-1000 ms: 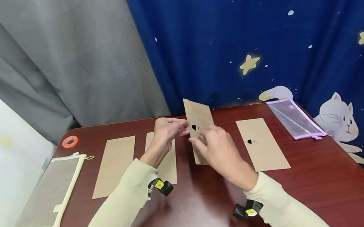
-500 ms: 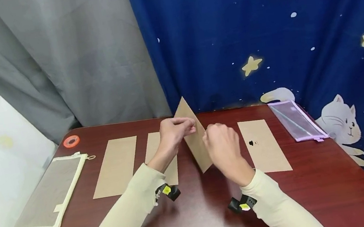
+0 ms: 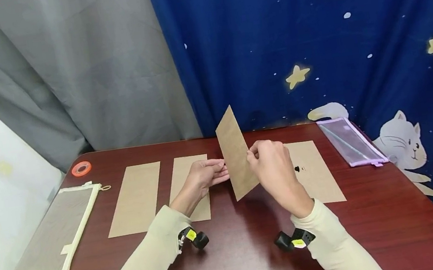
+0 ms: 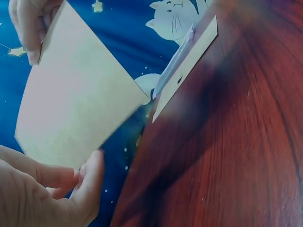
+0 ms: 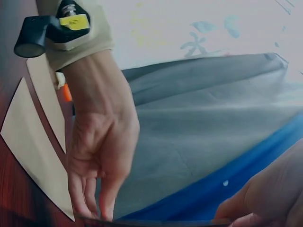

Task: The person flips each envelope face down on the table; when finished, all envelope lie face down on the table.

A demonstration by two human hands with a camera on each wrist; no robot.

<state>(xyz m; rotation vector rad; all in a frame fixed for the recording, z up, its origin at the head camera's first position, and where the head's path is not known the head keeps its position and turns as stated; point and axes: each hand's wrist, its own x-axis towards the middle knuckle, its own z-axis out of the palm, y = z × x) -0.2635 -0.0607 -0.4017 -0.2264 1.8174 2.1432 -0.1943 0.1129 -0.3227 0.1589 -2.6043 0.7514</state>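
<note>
A brown paper envelope [image 3: 236, 153] stands upright and slightly turned between my two hands, its plain side towards me. My right hand [image 3: 274, 168] pinches its right edge between thumb and fingers. From the left, my left hand [image 3: 205, 175] holds the opposite edge; in the left wrist view its thumb and fingertips [image 4: 92, 175] meet at that edge. The small dark print seen on the envelope earlier is now hidden on its far side. In the right wrist view the envelope shows only as a thin dark edge [image 5: 156, 222] along the bottom.
Two plain brown paper pieces [image 3: 135, 198] [image 3: 188, 169] lie left of the hands. Another with a small black print [image 3: 316, 176] lies right. A cream-edged mesh pouch [image 3: 54, 229] and orange tape roll [image 3: 81, 168] are at the left, a purple zip pouch [image 3: 349, 140] at the back right.
The envelope has been turned so its printed side faces away. My right hand has shifted right along with its edge, and my left hand has moved lower on the left edge.
</note>
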